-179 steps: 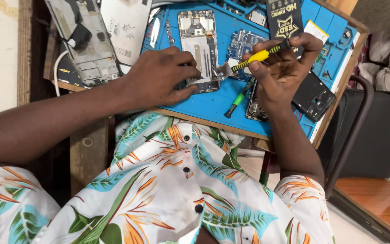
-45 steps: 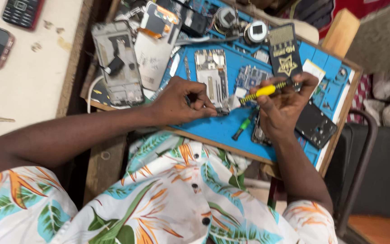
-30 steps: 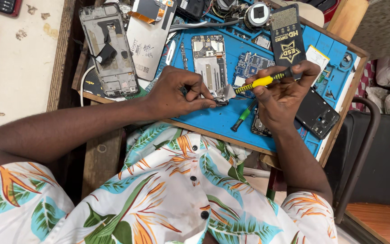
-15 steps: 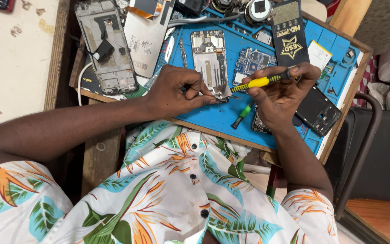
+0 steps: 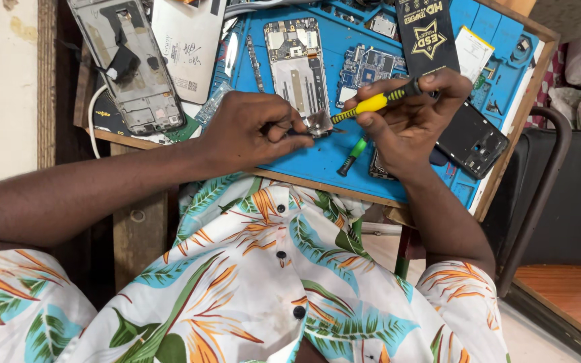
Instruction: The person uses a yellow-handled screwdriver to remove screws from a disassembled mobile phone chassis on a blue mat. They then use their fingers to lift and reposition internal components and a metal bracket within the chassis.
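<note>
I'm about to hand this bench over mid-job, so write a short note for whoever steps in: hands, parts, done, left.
Left hand: pinches a small metal part over the blue mat.
Right hand: holds the yellow screwdriver, tip at that part.
On the mat: an opened phone, a circuit board, a black frame, a green tool.
Done: phone opened, board out.
Left: work on the metal part is unfinished.
</note>
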